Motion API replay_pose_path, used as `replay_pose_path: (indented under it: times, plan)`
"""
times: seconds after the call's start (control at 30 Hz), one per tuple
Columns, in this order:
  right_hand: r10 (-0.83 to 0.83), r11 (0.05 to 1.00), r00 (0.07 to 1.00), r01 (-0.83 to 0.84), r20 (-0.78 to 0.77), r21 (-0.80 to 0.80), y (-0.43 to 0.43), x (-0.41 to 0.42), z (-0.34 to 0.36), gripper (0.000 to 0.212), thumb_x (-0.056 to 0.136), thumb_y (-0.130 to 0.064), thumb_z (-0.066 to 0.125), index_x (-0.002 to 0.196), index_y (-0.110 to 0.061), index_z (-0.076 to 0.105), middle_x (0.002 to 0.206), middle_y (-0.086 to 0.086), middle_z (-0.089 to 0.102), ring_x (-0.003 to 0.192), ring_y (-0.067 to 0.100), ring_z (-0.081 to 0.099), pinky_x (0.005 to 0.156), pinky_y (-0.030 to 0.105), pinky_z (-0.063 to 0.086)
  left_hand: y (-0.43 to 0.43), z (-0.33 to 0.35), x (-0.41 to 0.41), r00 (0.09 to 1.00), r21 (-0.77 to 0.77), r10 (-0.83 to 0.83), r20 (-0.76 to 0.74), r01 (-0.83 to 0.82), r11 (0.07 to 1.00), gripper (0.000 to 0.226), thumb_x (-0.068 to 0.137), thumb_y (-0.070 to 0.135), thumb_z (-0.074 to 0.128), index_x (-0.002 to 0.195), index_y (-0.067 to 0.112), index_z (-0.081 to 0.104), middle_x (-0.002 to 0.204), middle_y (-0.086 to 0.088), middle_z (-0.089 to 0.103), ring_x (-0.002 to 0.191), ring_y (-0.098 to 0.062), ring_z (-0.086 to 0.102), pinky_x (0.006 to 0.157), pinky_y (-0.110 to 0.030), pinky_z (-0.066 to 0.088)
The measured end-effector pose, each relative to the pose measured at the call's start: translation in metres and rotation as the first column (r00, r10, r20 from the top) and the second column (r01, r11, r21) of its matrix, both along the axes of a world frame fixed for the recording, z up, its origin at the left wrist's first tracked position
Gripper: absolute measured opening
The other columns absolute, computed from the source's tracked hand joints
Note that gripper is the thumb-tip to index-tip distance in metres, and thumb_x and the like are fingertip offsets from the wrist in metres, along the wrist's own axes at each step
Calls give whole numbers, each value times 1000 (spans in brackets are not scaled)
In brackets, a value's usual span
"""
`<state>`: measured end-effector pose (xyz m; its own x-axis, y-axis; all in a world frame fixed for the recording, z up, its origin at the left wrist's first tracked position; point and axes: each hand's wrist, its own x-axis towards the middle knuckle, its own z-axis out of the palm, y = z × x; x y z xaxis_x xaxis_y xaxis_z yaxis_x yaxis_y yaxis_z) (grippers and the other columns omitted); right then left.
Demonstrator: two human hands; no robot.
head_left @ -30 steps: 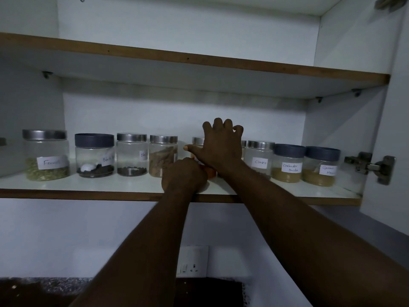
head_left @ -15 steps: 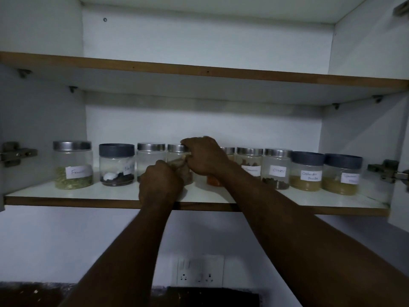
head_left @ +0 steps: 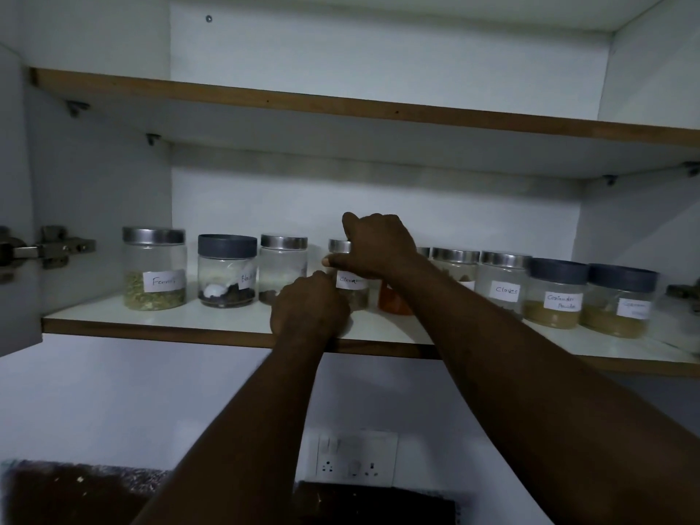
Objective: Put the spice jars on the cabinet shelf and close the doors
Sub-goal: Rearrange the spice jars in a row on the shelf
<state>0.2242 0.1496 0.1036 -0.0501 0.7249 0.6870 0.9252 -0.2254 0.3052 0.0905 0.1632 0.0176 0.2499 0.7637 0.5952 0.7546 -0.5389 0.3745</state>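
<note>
step: aligning cinnamon jar (head_left: 353, 286) right of Fennel jar (head_left: 154, 270) | right hand (head_left: 373, 247) grips its lid; left hand (head_left: 308, 310) curled at its base, grip unclear | next: release; shut doors

Nine spice jars stand in one row on the lower shelf (head_left: 113, 320): six with silver lids, such as the Fennel jar (head_left: 154, 269); three with dark grey lids, such as the Coriander jar (head_left: 556, 293); two shelves; two hands; one wall socket (head_left: 354, 458).
</note>
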Motion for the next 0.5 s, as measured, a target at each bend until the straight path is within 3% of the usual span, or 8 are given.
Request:
replay_pose_path:
  times: [0.13,0.5]
  plan:
    - [-95,995,995,93,35,40,5,2,-1,82,76,-85,56,120,-16,55,107,8,70,98,28,67,86,42,41,2,-1,1,999,5,-25,-48,26,1000,36,87,43,68,114,18,67,107,-5,73,96,-25,68,70,-33,40]
    - [-148,988,988,149,-37,38,-2,-5,-1,88,74,-90,52,123,-16,56,116,6,67,107,30,63,97,51,39,1,-1,1,999,11,-1,35,1,1000,32,88,39,67,110,16,68,103,-7,72,92,-24,67,68,-32,41]
